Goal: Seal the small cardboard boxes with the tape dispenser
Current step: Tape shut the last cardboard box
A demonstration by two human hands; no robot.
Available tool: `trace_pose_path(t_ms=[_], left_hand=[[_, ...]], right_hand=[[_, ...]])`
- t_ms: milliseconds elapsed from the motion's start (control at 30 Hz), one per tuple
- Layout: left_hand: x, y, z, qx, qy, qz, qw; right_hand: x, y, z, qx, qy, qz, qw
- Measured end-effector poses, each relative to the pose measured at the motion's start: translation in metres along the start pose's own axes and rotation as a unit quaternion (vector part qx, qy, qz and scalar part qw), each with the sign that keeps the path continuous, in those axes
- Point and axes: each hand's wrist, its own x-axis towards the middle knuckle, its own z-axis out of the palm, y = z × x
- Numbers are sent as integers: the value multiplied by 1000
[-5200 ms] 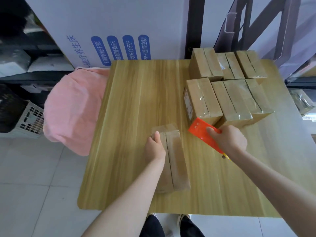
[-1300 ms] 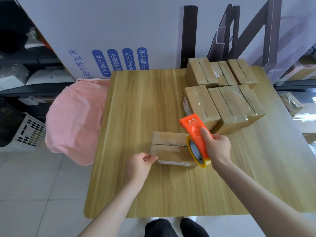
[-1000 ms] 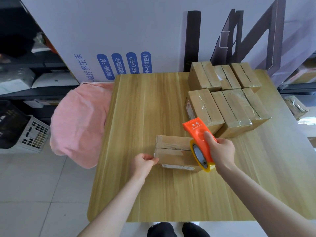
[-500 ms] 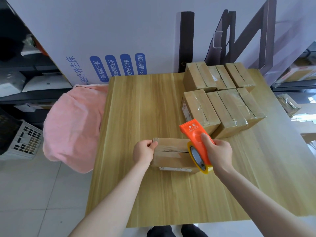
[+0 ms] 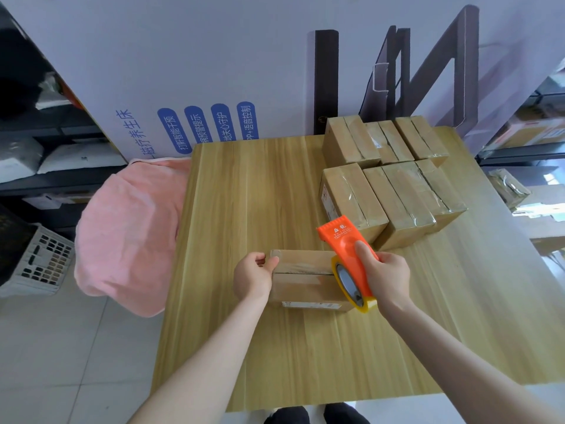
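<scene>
Edges/room: the box sits mid-table, pinned between both hands. Left of my L knuckles it's bare wood out to the table's left edge, with a pink cloth just past it. Beyond the L fingertips the top is bare to the far edge. Beyond the R fingertips it's tight: the sealed boxes are near, and the dispenser's blade end overlaps the closest one in view, so I can't tell the gap. Near edge is well back along my forearms.

L hand grips the box's left end, fingers curled round the end face, thumb up on top. R hand is wrapped round the tape dispenser, index finger straight along its orange back.

Vs 5.2 s ago: the box was lengthwise away from me and is now turned crosswise. Vs 1.3 s ago: the L hand has gone from pinching the near-left corner to wrapping the whole end. The dispenser is still parked at the right end.

Orientation: box long axis runs L-R, seam line along it, facing up. Dispenser roll is at the box's right end, toothed end pointing up and away.
</scene>
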Motion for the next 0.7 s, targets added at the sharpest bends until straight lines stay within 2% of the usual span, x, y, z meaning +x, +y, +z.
trace_pose_path(t_ms=[100, 233, 333, 467, 533, 633, 700], left_hand=[[-2, 3, 4, -4, 6, -2, 1000], [4, 11, 5, 5, -37, 25, 999], [12, 18, 1, 101, -87, 72, 988], [21, 34, -7, 223, -129, 131, 957], [27, 37, -10, 222, -150, 129, 955], [30, 30, -14, 133, -181, 92, 970], [25, 32, -14, 151, -131, 142, 969]], right_hand=[[-1, 0, -1, 4, -1, -1, 1000], [-3, 0, -1, 19, -3, 6, 1000], [-4, 1, -2, 22, -4, 13, 1000], [-4, -2, 0, 20, -2, 20, 1000], [-5, -5, -1, 21, -4, 22, 1000], [-7, -7, -3, 18, -8, 18, 1000], [-9, -7, -4, 19, -8, 15, 1000]])
